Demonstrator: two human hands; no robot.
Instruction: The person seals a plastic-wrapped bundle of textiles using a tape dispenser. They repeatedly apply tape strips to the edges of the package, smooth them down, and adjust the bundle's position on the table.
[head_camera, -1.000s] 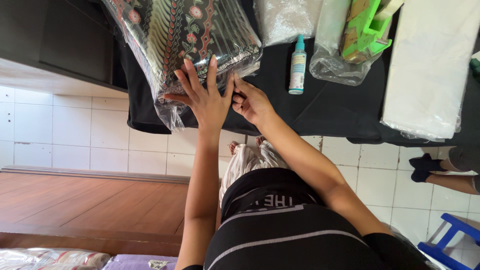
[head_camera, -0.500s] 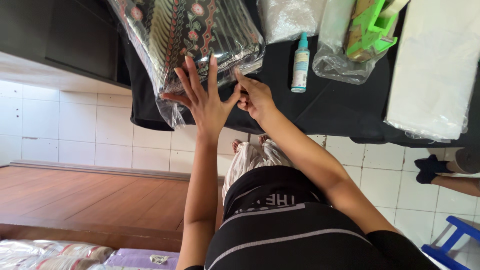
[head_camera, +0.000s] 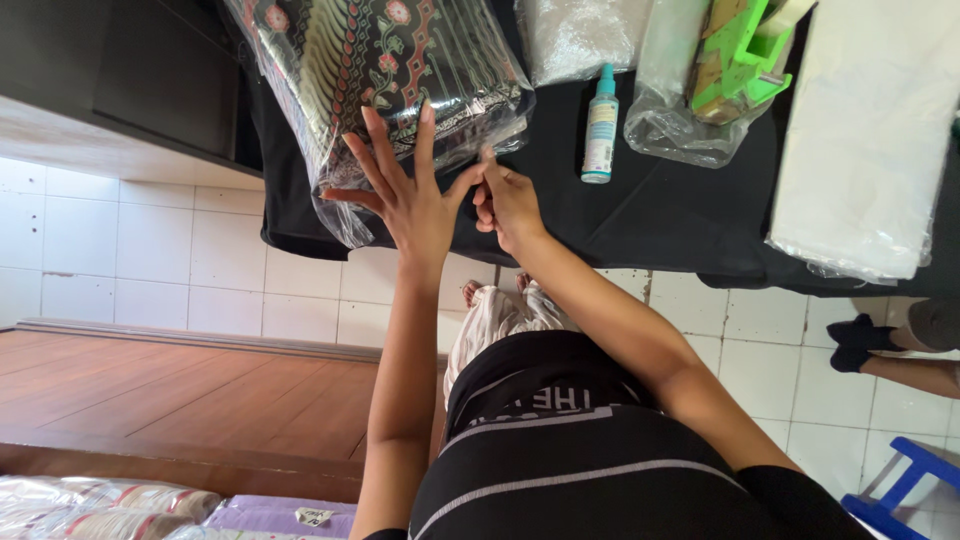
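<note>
The left hand (head_camera: 410, 195) lies flat with its fingers spread wide on the near edge of the patterned folded cloth in its clear plastic bag (head_camera: 390, 75), in the upper middle of the frame; spread like that, it seems to pin the slippery bag down against the black-covered surface (head_camera: 660, 215) so the bag cannot slide. The right hand (head_camera: 508, 200), just to the right and touching the left thumb, is closed in a pinch at the bag's lower right corner, probably gripping the loose plastic there, though what sits between the fingertips is too small to tell. The bag hangs slightly over the surface's near edge, toward the person's body.

To the right stand a small blue spray bottle (head_camera: 601, 125), a clear bag holding a green tape dispenser (head_camera: 745, 55) and a white bagged stack (head_camera: 865, 140) at the far right, all well apart from the hands.

Against the earlier frames, both hands hold nearly the same pose; the view has shifted slightly, and the right hand's pinch sits a touch closer to the left thumb
</note>
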